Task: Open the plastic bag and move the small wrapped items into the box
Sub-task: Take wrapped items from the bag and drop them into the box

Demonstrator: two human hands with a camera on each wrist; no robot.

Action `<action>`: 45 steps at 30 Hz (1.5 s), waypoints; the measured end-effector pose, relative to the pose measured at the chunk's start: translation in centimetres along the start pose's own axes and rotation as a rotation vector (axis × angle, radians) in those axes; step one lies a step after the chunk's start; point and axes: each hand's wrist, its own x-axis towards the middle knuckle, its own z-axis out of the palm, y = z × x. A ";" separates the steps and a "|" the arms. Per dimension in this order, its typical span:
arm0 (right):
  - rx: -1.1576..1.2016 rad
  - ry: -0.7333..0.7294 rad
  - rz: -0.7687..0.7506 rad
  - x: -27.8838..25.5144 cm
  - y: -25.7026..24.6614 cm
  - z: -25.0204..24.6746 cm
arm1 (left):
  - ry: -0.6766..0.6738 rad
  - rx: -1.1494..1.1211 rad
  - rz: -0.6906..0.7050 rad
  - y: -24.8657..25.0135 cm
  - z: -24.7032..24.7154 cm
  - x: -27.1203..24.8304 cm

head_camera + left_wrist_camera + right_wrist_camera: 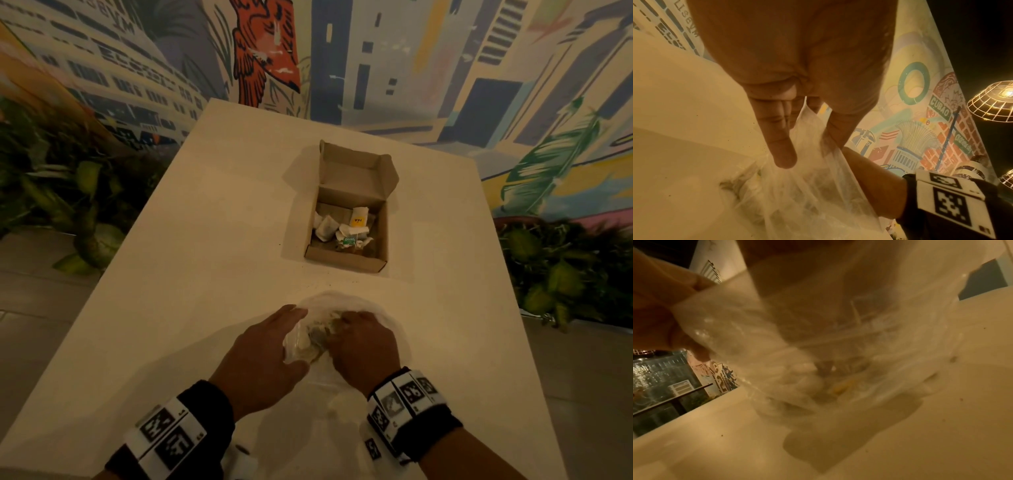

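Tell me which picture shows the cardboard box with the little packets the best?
The head view. It looks down into the open cardboard box on the table, so you can see the small wrapped items lying inside. The left wrist and right wrist views show only the plastic bag, hands and table; the box is out of sight.

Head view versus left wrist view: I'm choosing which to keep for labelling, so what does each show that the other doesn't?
Only the head view shows the open cardboard box with small wrapped items already inside, and the back of the right hand. Only the left wrist view shows the left hand from the palm side, its thumb and fingers pinching the film, plus hanging lamps. Both show the plastic bag on the white table.
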 end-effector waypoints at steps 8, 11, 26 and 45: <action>0.129 0.097 0.105 -0.4 0.0 -1.0 | 0.000 -0.002 0.012 0.2 -0.2 0.0; 0.150 0.167 0.105 -0.7 0.4 -1.4 | 0.009 0.021 0.024 0.3 -0.2 0.0; 0.468 0.520 -0.071 -4.4 0.0 -3.4 | 0.043 -0.004 0.022 0.2 -0.1 0.3; 0.850 0.435 0.412 12.1 8.2 -10.7 | 0.002 0.018 -0.009 -1.1 0.5 -0.3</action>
